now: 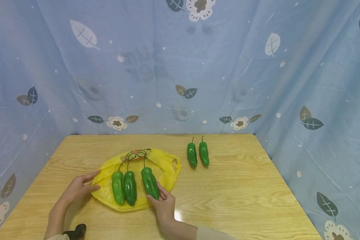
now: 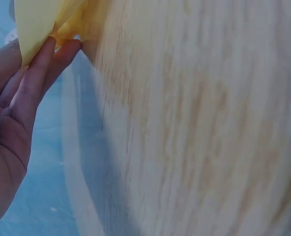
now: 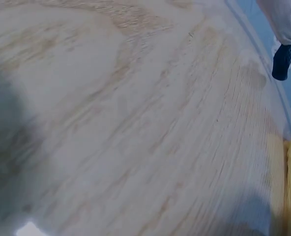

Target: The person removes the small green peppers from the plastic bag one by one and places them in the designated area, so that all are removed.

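Observation:
A yellow plastic bag (image 1: 165, 166) lies spread on the table, with two green peppers, the left pepper (image 1: 118, 188) and the middle pepper (image 1: 130, 188), side by side on it. My left hand (image 1: 78, 189) holds the bag's left edge; in the left wrist view its fingers (image 2: 35, 81) and thumb have the yellow plastic between them. With thumb and fingers, my right hand (image 1: 165, 206) pinches the lower end of a third green pepper (image 1: 149, 181), over the right part of the bag. The stems of these peppers point away from me, toward the bag's dark handles.
Two more green peppers, one (image 1: 191, 155) left of the other (image 1: 204, 153), lie at the table's back, right of the bag. The wooden table (image 1: 243, 196) ends against a blue patterned cloth (image 1: 156, 66) at the back and sides. A black wrist device (image 1: 76, 230) sits on the left forearm.

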Tool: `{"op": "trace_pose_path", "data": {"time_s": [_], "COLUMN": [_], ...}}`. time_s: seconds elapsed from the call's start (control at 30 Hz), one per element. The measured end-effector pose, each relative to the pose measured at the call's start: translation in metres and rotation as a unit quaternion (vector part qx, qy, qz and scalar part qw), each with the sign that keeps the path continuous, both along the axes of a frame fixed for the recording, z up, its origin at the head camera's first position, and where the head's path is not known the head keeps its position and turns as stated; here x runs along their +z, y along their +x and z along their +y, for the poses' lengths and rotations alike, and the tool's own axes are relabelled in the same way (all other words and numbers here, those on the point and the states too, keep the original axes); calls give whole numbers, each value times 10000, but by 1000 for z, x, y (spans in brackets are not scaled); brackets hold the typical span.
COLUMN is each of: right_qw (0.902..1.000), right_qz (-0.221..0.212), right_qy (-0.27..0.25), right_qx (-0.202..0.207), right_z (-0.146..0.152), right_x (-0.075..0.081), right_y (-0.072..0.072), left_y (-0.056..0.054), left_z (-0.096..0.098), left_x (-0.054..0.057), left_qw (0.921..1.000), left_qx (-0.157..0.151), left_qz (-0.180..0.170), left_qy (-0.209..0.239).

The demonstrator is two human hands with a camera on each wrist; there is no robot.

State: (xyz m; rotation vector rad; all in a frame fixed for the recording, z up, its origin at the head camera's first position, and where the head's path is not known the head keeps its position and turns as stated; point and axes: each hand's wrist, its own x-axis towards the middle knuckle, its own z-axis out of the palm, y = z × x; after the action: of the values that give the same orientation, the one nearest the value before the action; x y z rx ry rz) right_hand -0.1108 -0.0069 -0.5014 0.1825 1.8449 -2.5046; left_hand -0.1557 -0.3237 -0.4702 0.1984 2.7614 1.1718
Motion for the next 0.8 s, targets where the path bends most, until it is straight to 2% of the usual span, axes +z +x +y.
{"op": "trace_pose_path", "data": {"time_s": [0.27,0.53,0.8], "right_qw": [9992,9966,9949], "right_qz": [208,799,962], "right_qy": [-339,-194,-245], "right_qx": [38,-80,-179], "right_z": [8,17,27], "right_x": [5,19,28], "right_y": [-6,-12,-22], "left_y": [0,0,-1], "left_z": [0,-1,-1], "left_x": [0,-1,-1], "left_qw": [10000,10000,10000], "left_qx": [-33,-73,-47], "left_qz": [10,51,47], "left_qy": [85,-9,-30]}}
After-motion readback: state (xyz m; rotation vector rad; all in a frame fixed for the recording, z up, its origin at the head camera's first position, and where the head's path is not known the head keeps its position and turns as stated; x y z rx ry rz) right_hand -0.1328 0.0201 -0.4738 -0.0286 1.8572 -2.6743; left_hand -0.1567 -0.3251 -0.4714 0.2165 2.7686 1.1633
